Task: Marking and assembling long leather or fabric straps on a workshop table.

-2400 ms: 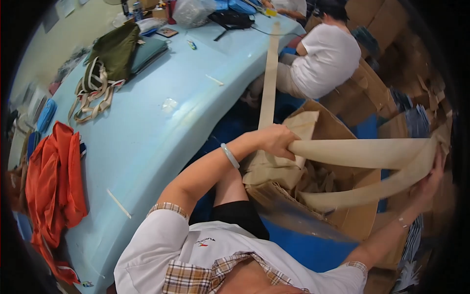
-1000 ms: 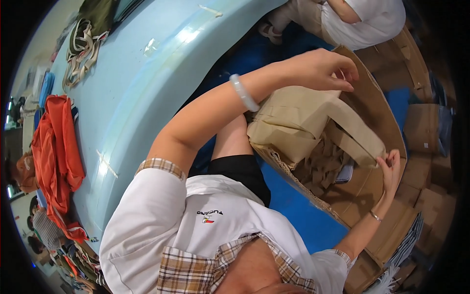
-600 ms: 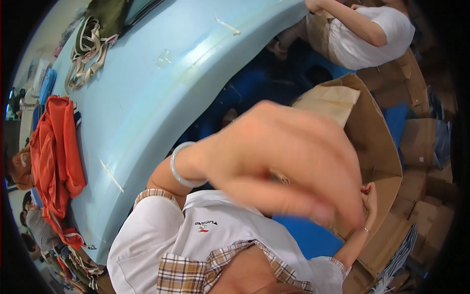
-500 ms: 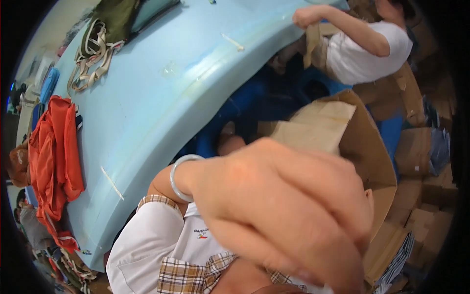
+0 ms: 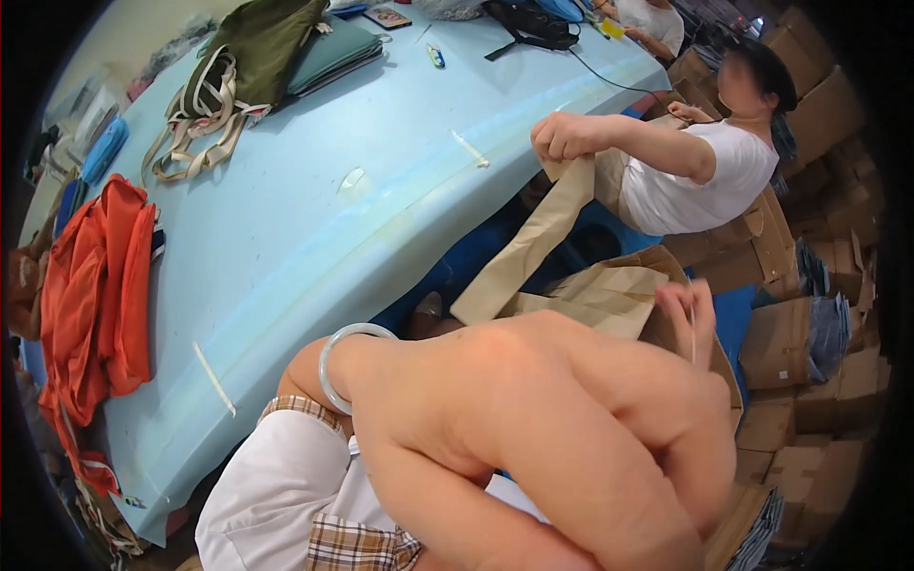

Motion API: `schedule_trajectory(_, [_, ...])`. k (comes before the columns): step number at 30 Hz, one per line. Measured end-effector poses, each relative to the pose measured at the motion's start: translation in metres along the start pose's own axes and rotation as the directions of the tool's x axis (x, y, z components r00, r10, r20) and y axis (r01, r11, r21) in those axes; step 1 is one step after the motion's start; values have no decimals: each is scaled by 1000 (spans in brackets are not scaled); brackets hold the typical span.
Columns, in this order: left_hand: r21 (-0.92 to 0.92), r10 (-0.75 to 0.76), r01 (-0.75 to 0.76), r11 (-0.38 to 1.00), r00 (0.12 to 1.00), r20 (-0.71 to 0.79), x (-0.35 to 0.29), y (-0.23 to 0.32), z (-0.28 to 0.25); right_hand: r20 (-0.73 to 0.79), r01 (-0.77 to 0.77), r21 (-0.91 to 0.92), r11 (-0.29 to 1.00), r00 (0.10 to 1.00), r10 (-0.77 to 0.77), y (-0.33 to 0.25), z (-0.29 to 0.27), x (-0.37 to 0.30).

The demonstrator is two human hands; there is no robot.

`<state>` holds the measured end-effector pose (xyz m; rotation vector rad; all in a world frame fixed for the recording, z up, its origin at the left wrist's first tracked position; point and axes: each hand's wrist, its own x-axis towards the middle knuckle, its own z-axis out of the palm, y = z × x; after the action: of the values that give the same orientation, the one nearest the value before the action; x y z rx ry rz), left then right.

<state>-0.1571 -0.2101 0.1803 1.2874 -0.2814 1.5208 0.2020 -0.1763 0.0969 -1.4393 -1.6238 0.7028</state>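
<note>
My left hand (image 5: 562, 409), very near the camera, fills the lower middle, a clear bangle (image 5: 333, 371) round its wrist. Its fingers bend over toward the lower right; their tips and anything in them are hidden. Beyond its knuckles, a few fingertips (image 5: 687, 314) show beside a thin pale line; I cannot tell whether they belong to my right hand. Behind them, beige cloth (image 5: 600, 295) lies in an open cardboard box. A co-worker's raised hand (image 5: 566, 136) at the far right grips a long beige cloth strip (image 5: 533, 243) that hangs toward the box.
A table under a pale blue cover (image 5: 286, 247) spreads across the left. Along its edge lies orange-red cloth (image 5: 114, 285); farther back are an olive bag (image 5: 252, 57), folded teal cloth (image 5: 333, 62) and a black bag (image 5: 533, 27). Stacked cartons (image 5: 809, 343) crowd the right.
The view has shifted, showing more of the far table. My left hand stays close to the camera. Fingertips have emerged beyond it. The co-worker now holds the beige strip stretched out.
</note>
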Motion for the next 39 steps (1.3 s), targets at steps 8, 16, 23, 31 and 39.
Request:
schedule_trajectory(8, [-16,-410,411,911,903,-127,12,1,-46,103,-314,558,768,945,311,20,146,107])
schedule_trajectory(16, [-212,-610,692,690,398,-685,-50,-169,-177,156,-270,792,548,957,246,-8,170,80])
schedule_trajectory(23, [-500,-787,619,606,372,-493,-55,-207,-198,96,-194,712,675,979,180,-22,198,44])
schedule_trajectory(31, [-474,-949,827,301,210,-237,-51,-210,-180,122,-142,531,836,988,90,-19,233,0])
schedule_trajectory(39, [-173,-901,928,329,255,-350,-68,-181,-185,182,-104,357,928,982,40,-41,234,-25])
